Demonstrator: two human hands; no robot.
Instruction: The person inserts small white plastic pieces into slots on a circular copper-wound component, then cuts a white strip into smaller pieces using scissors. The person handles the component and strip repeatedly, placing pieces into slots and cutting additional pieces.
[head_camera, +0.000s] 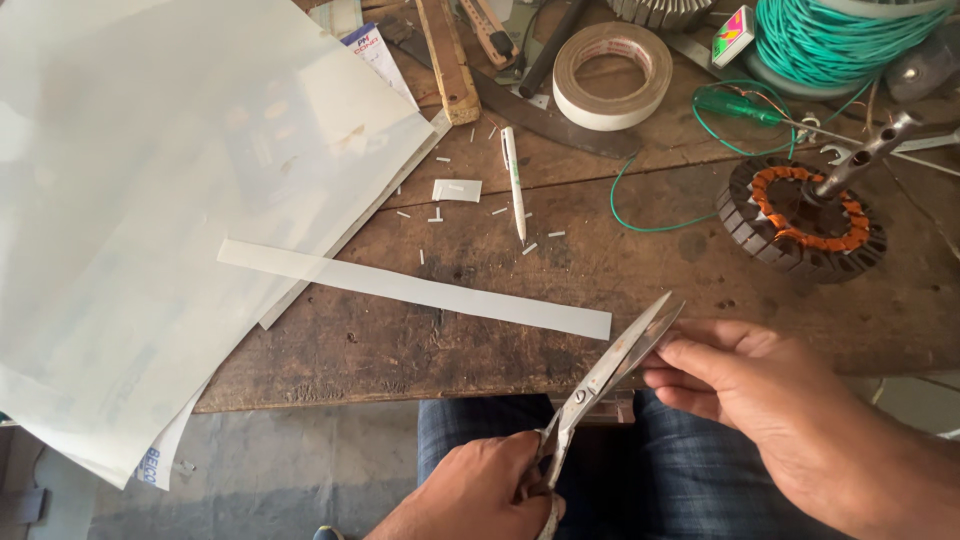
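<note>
My left hand (480, 490) grips the handles of a pair of metal scissors (610, 370) at the bottom centre, in front of the table edge. The blades point up and to the right and look closed. My right hand (760, 400) pinches the blades near their tips between thumb and fingers. A long narrow strip of white paper (420, 290) lies flat on the worn wooden table (620, 270), its right end just left of the scissor tips and not touching them.
Large translucent sheets (150, 200) cover the table's left side. A white pen (514, 180), a small paper scrap (457, 190) and tiny offcuts lie mid-table. Behind are a tape roll (612, 72), a green wire spool (840, 40), a green-handled screwdriver (735, 105) and a copper-wound motor stator (800, 215).
</note>
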